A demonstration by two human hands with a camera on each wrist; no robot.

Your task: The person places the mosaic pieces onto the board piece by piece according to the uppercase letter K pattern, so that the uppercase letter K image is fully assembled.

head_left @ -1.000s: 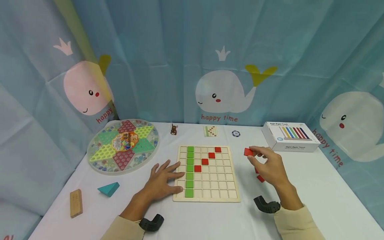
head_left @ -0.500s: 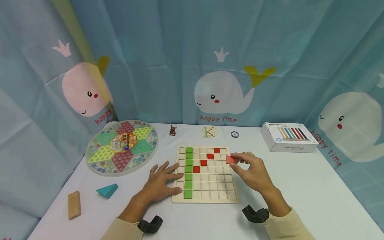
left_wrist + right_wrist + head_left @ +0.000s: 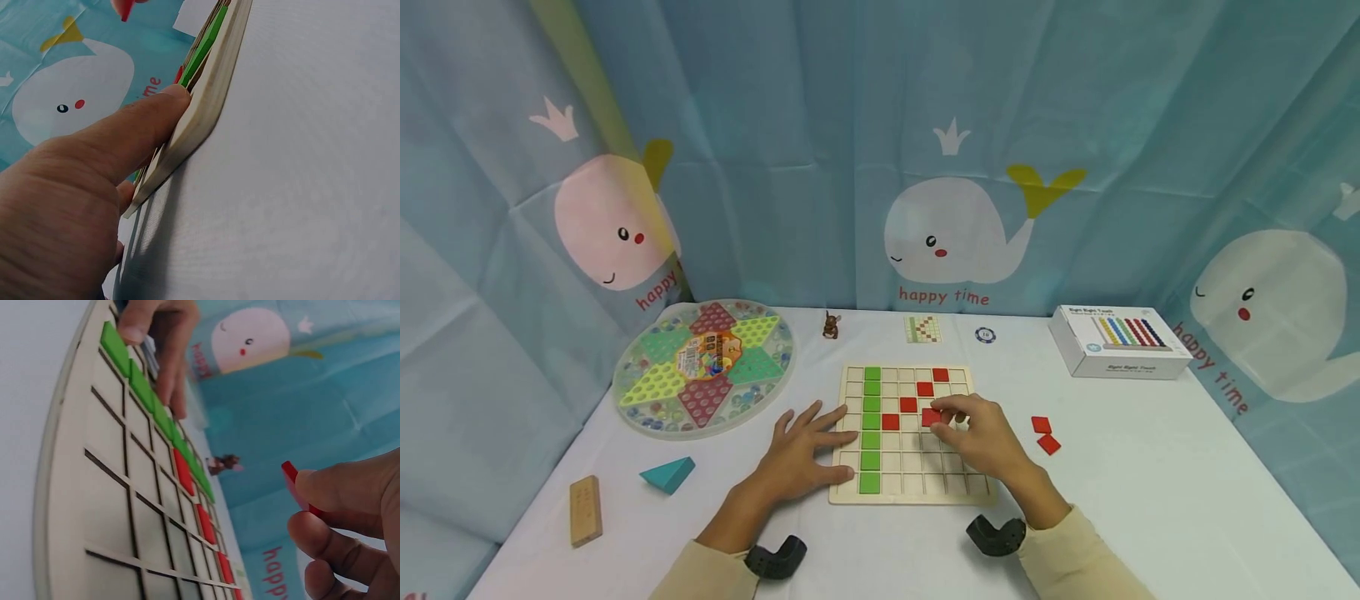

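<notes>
A square wooden grid board (image 3: 901, 483) lies on the white table. Green tiles (image 3: 870, 461) fill one column at its left, and several red tiles (image 3: 908, 405) run diagonally up to the right. My left hand (image 3: 801, 458) rests on the board's left edge with fingers spread, the thumb (image 3: 144, 125) pressing on the frame in the left wrist view. Above the board's middle, my right hand (image 3: 988, 437) pinches a red square tile (image 3: 294, 481) between thumb and fingers; in the right wrist view it hangs clear of the grid.
Two loose red tiles (image 3: 1041, 425) lie right of the board. Behind it are a small brown figurine (image 3: 831, 326), a pattern card (image 3: 922, 329), a chip (image 3: 986, 335) and a white box (image 3: 1120, 367). A round star-patterned board (image 3: 703, 371), teal wedge (image 3: 668, 476) and wooden block (image 3: 586, 511) are left.
My right hand has carried the red tile leftward from the table's right side to over the board's middle, uncovering the two loose tiles. The left hand stays on the board's edge.
</notes>
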